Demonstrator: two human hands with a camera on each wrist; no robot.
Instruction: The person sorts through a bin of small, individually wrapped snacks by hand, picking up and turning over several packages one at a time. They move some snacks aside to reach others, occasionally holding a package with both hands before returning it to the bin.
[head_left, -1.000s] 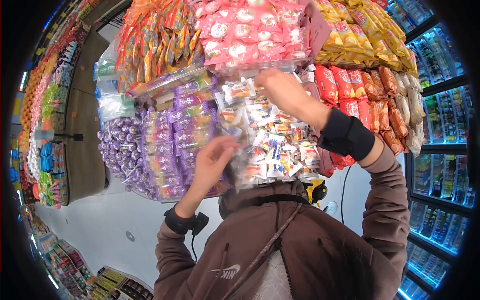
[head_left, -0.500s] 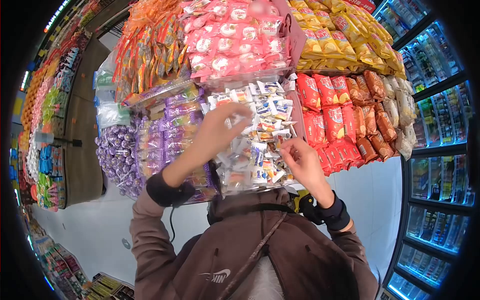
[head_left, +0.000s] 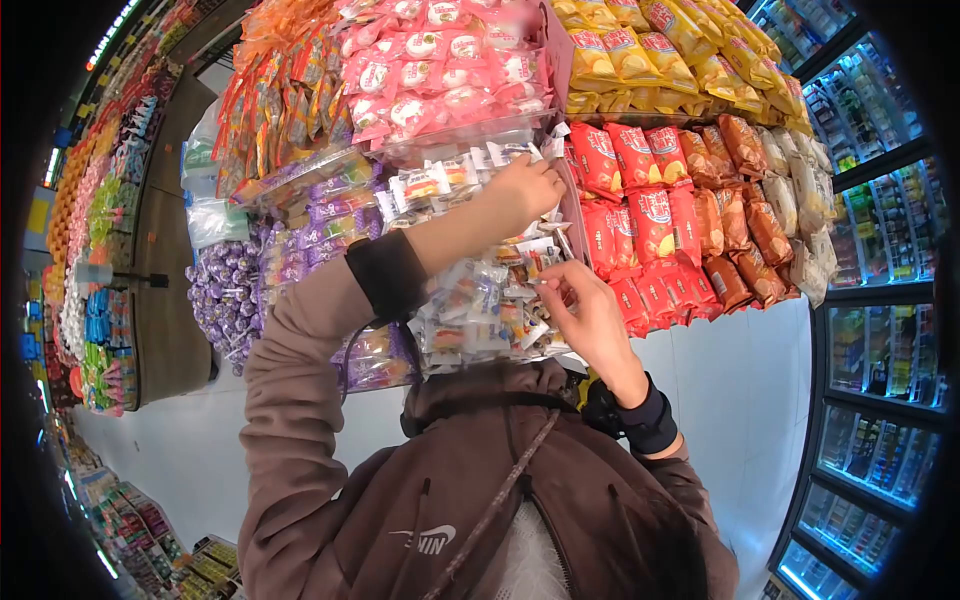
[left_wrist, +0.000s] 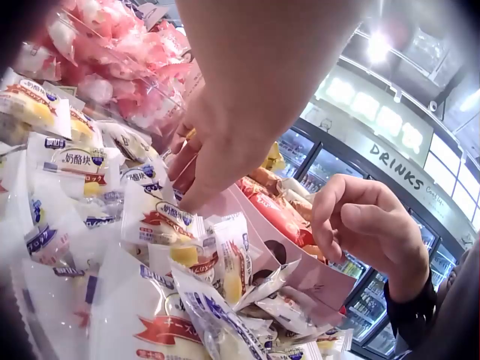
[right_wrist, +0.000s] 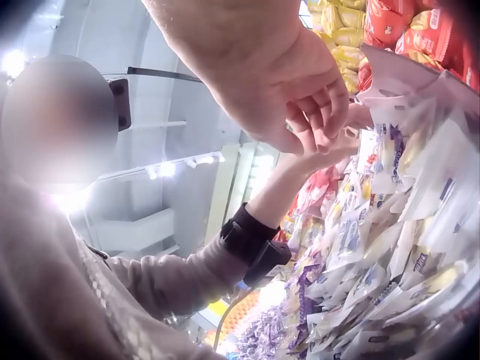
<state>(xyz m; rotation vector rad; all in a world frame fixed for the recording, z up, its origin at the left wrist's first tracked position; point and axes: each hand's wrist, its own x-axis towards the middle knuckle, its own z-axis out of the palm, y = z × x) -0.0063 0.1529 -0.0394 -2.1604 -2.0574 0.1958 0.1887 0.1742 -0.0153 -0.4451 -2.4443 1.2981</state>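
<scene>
Small white packets with blue and red print (head_left: 440, 185) fill a bin between purple packs and red packs. My left hand (head_left: 525, 193) reaches to the bin's far right, beside the pink divider. In the left wrist view the left hand (left_wrist: 225, 142) points down with bent fingers at the packets (left_wrist: 172, 221); no packet shows clearly in its grasp. Nearer my body, the right hand (head_left: 595, 315) hovers over the bin's right edge, fingers loosely bent. The right wrist view shows the right hand (right_wrist: 281, 82) with relaxed fingers, partly overlapping the left hand.
Pink packets (head_left: 430, 80) lie behind the bin, yellow bags (head_left: 650, 60) at the back right. Red packs (head_left: 640, 220) stand right of the pink divider (left_wrist: 277, 247). Purple packs (head_left: 340, 215) and wrapped lollipops (head_left: 230, 290) are on the left.
My left hand has moved from the bin's left side up and right to its far right. The right hand has come back from the far end toward my body.
</scene>
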